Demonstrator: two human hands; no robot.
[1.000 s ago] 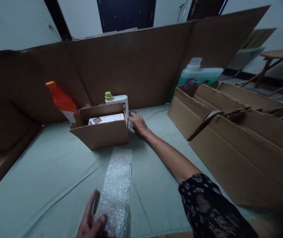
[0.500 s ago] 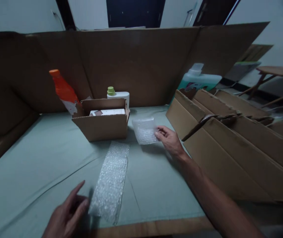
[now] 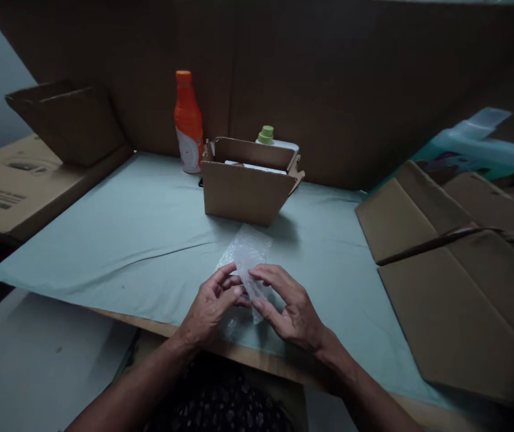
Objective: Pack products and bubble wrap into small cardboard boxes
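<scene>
Close to the table's front edge, my left hand [image 3: 212, 303] and my right hand [image 3: 290, 309] hold a small piece of bubble wrap [image 3: 250, 282] between them. Its folded edge stands up between my fingertips. My right thumb and fingers pinch it from the right side, while the left fingers curl round it from the left. Beneath it a longer strip of bubble wrap [image 3: 259, 240] lies flat on the cloth, partly hidden by the hands. Just beyond the strip stands an open cardboard box [image 3: 243, 192] with a white item [image 3: 257, 168] inside.
An orange bottle [image 3: 188, 120] and a white bottle with a green cap [image 3: 266, 135] stand behind the box. Folded cardboard boxes [image 3: 455, 300] and a teal liquid jug [image 3: 468, 147] are at right. A large carton [image 3: 18, 186] lies at left. Green cloth [image 3: 104, 222] covers the table.
My right hand has brought the small bubble wrap piece toward me, over the strip. My left hand, previously free, has moved in to hold it. The view has turned left and down.
</scene>
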